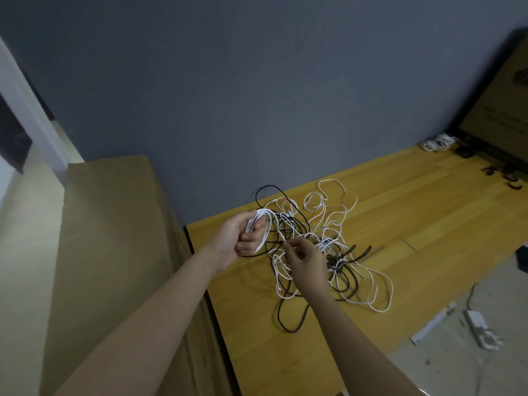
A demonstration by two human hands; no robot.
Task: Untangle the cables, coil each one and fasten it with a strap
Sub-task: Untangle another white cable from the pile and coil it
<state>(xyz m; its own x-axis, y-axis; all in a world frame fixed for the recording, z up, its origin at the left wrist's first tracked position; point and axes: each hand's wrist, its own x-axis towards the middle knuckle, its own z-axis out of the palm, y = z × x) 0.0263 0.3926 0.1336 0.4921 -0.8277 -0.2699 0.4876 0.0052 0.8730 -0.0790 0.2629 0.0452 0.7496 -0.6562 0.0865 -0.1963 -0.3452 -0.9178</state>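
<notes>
Left hand (237,238) gripping white coil (258,227), loops running upright, right hand (307,260) pinching strand

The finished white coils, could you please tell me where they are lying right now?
In the head view, the finished white coils lie at the table's far right end against the grey wall, well beyond the tangled pile.

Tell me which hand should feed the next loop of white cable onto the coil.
Probably the right hand: it pinches the white strand by the tangle, while the left hand grips the coil.
</notes>
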